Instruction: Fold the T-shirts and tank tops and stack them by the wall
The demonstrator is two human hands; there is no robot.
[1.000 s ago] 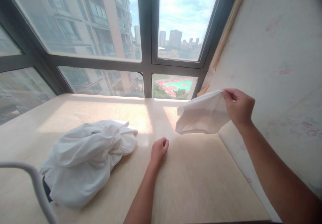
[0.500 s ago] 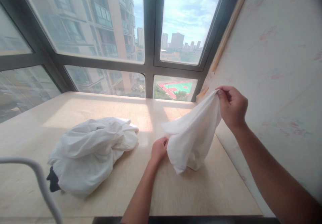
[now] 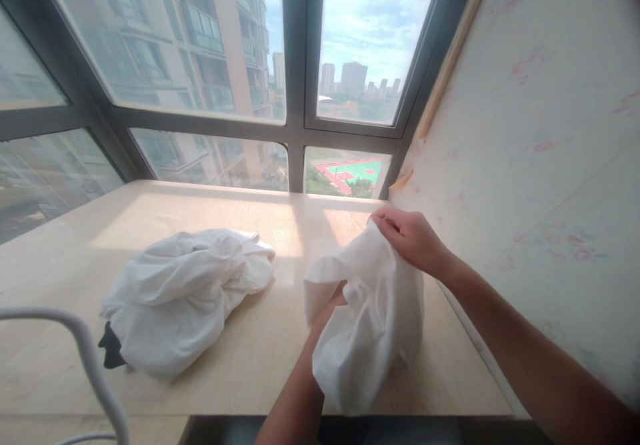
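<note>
A thin white cloth [image 3: 370, 325] hangs in loose folds above the windowsill, its lower edge near the front. My right hand [image 3: 407, 231] pinches its top edge, fingers closed on the fabric. My left hand [image 3: 339, 296] reaches into the cloth through an opening on its left side. Only the wrist and a bit of the hand show there; the fingers are covered by the fabric. To the left lies a crumpled heap of white fabric [image 3: 180, 305], with a dark piece [image 3: 111, 348] sticking out at its lower left. Neither hand touches that heap.
Both hands work over a pale stone windowsill [image 3: 270, 365]. Behind it stand grey-framed windows [image 3: 295, 98]. A flowered wall [image 3: 540, 165] closes off the right side. A curved white tube [image 3: 87, 351] rises at the lower left.
My right hand has moved left and down with the cloth's top edge. My left hand, visible beside the cloth before, is now mostly inside it. The cloth has spread lower and closer.
</note>
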